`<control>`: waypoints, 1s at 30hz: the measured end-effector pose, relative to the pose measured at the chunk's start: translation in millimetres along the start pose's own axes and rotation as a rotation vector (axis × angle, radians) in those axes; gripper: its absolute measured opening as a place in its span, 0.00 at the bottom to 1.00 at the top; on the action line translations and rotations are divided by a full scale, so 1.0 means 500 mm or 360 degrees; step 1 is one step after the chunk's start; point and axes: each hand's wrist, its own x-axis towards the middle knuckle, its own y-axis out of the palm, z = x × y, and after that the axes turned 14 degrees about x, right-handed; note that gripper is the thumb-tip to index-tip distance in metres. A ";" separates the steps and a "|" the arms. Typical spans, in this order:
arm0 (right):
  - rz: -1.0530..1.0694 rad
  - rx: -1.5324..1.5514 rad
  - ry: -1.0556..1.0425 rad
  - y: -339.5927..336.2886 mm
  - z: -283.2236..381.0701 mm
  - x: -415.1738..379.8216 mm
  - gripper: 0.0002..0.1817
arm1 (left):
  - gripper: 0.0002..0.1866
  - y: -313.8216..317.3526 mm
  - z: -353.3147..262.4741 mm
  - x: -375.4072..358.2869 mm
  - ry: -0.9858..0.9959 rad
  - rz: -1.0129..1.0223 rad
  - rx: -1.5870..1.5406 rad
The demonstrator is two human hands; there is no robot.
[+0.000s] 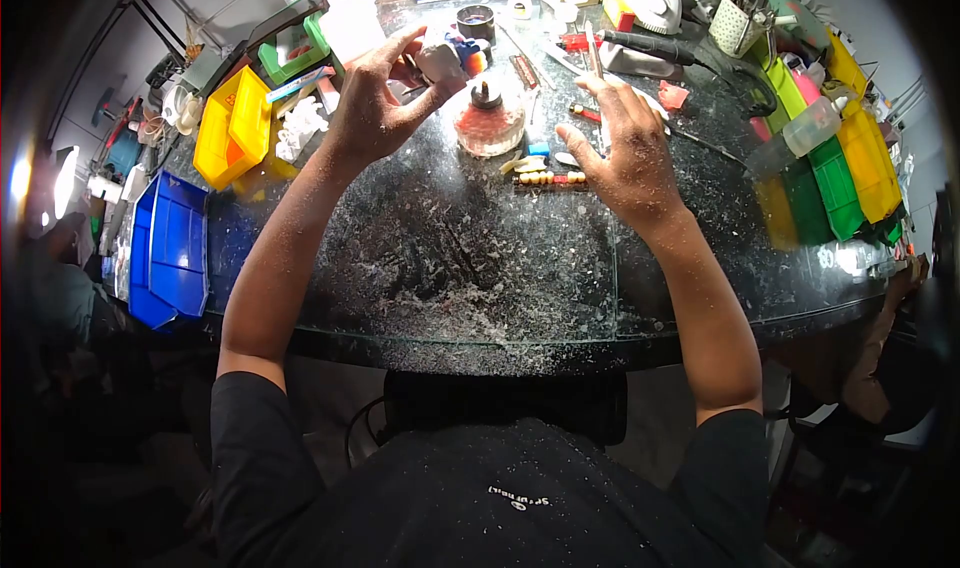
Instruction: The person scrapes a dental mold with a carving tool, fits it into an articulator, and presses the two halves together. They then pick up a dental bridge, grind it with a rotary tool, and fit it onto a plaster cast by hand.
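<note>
My left hand (375, 103) is raised over the back left of the bench, its thumb and fingers closed on a greyish plaster-like block (440, 65). Right of it stands a glass spirit lamp (488, 128) with pink liquid and a dark top; I cannot make out a flame. My right hand (630, 148) is at the lamp's right, fingers bent around a slim tool (595, 56) with a brownish shaft. The tool's other end is largely hidden by the fingers. Below the lamp lie strips of tooth-shaped pieces (550, 179) and a small blue block (538, 149).
Yellow (235, 128) and blue (165, 253) bins stand at the left, green (835, 188) and yellow bins at the right. A black rotary handpiece (650, 47) lies behind my right hand, near a dark cup (476, 22). White shavings cover the dark bench (450, 258).
</note>
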 end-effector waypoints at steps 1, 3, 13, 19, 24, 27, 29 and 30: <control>0.0005 0.0000 0.0002 0.000 0.000 0.000 0.27 | 0.36 0.000 0.000 0.000 -0.0007 0.0007 -0.0008; 0.0006 -0.0005 0.0008 0.001 -0.002 -0.001 0.27 | 0.36 0.002 0.003 -0.001 -0.0046 -0.0048 0.0013; 0.0281 -0.0276 0.0285 0.018 -0.015 -0.018 0.34 | 0.23 -0.112 0.106 -0.051 -0.0968 -0.0404 -0.1821; -0.0023 0.0173 -0.0135 0.011 0.016 0.011 0.13 | 0.30 -0.083 0.080 -0.131 -0.1050 0.0000 -0.2694; 0.0215 0.0580 -0.0140 0.009 0.092 0.004 0.19 | 0.26 -0.058 0.012 -0.143 -0.1523 0.0030 -0.2503; 0.0489 0.0754 -0.0404 0.039 0.120 -0.005 0.27 | 0.25 -0.055 -0.016 -0.143 -0.1649 -0.0004 -0.2543; 0.0478 0.0824 -0.0531 0.058 0.148 -0.013 0.25 | 0.26 -0.049 -0.017 -0.150 -0.1602 0.0097 -0.2563; 0.0447 0.0791 -0.0607 0.068 0.155 -0.019 0.24 | 0.26 -0.048 -0.020 -0.151 -0.1520 0.0192 -0.2607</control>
